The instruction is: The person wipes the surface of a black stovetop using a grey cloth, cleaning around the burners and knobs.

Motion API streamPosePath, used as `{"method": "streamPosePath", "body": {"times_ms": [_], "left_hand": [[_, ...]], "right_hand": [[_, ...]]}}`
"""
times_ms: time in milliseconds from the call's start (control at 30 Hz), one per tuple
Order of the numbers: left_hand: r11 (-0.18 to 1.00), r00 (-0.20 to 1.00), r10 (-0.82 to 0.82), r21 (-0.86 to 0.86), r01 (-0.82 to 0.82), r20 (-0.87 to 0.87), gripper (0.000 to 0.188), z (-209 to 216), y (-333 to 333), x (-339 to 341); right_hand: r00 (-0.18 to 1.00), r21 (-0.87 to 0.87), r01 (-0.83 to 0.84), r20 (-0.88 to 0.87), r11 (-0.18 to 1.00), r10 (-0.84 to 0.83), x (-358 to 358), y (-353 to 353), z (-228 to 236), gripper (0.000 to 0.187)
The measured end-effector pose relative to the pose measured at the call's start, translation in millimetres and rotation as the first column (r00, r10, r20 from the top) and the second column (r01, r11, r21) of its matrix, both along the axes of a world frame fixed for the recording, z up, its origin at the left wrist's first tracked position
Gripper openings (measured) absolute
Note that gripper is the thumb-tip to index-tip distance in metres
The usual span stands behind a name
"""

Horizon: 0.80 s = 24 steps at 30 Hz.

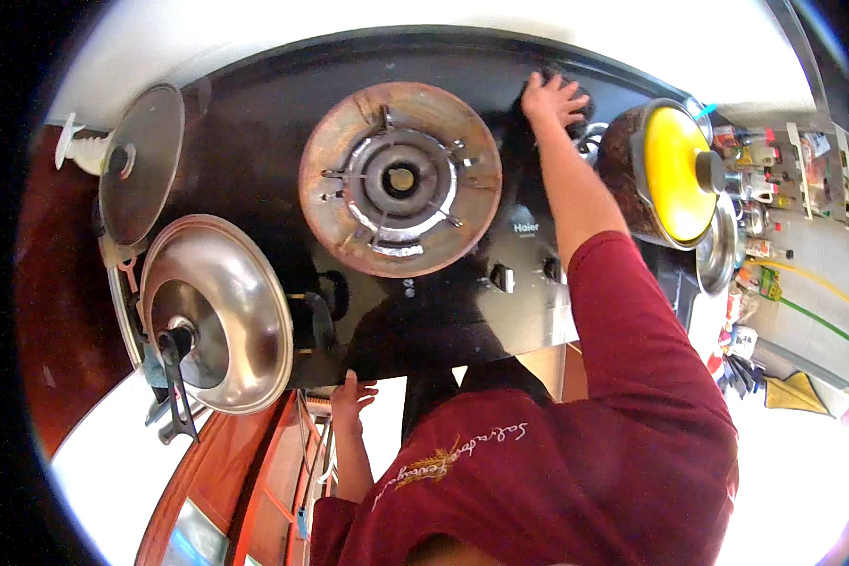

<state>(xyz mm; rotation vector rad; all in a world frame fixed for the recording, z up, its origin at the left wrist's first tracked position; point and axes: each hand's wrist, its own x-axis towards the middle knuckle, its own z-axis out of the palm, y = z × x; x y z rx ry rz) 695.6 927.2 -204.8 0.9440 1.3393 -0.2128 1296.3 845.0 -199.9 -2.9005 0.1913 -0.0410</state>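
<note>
Head view. The person's right hand [554,100] is stretched out to the far right part of the glossy black glass cooktop [245,132], palm down. Its fingers are spread wide, with no grip closed on anything. A soft-edged black patch [582,85] lies under and around that hand; whether it is a dark cloth or only shadow and reflection, I cannot tell.

The left hand [347,404] is low at the cooktop's front edge, its fingers loosely parted and no object visible in them. Whether it touches the edge cannot be confirmed.

The cooktop lies directly in front of the person. Its round burner with a rust-brown metal dish [401,179] is uncovered, left of the right forearm. Right of that forearm is a dark brown, round-bellied pot [624,156] under a bright yellow domed lid with a black knob [670,179]. Near the maroon sleeve [623,302] are two small control knobs [503,277].

Handling, in my judgement: keep the right palm flat and the pressure even, and work with the forearm raised clear of the pot. The sleeve should not brush the knobs. The left hand could steady the body at the front edge, well away from the burner.
</note>
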Motion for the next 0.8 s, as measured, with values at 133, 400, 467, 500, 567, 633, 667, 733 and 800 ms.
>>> {"method": "streamPosePath", "body": {"times_ms": [133,400,467,500,567,633,667,733,800], "left_hand": [[0.998,0.998,0.067,-0.005,-0.067,0.011,0.051,1,0,2],[0.997,0.998,0.069,-0.039,-0.068,0.011,0.052,-18,-5,-6],[0.996,0.998,0.066,-0.056,-0.065,0.023,0.052,-16,-4,-7],[0.996,0.998,0.065,-0.063,-0.063,0.024,0.051,-15,-3,-9],[0.996,0.998,0.066,-0.060,-0.065,0.018,0.050,-17,-4,-10],[0.997,0.997,0.060,-0.057,-0.058,0.041,0.050,-19,-4,-11],[0.997,0.996,0.059,-0.051,-0.055,0.069,0.051,-19,-4,-10],[0.998,0.998,0.057,-0.034,-0.056,0.033,0.052,-7,-3,2],[0.994,0.996,0.089,-0.062,-0.089,0.000,0.051,-16,-1,-5]], "right_hand": [[0.998,0.034,0.043,0.052,0.998,-0.045,17,-6,-7,0.049],[0.672,0.077,-0.715,0.350,0.695,0.652,-147,-64,-20,0.043],[0.611,0.156,-0.790,0.276,0.593,0.742,-164,-78,-7,0.052],[0.579,0.191,-0.815,0.269,0.547,0.769,-160,-86,-7,0.053],[0.509,0.191,-0.861,0.312,0.472,0.802,-145,-79,-2,0.055],[0.510,0.096,-0.853,0.363,0.513,0.780,-111,-48,-6,0.047],[0.489,0.047,-0.859,0.366,0.510,0.792,-88,-33,-14,0.044],[0.491,0.024,-0.860,0.314,0.510,0.813,-57,-2,-17,0.043],[0.452,-0.028,-0.877,0.293,0.479,0.843,-38,19,-21,0.043]]}}
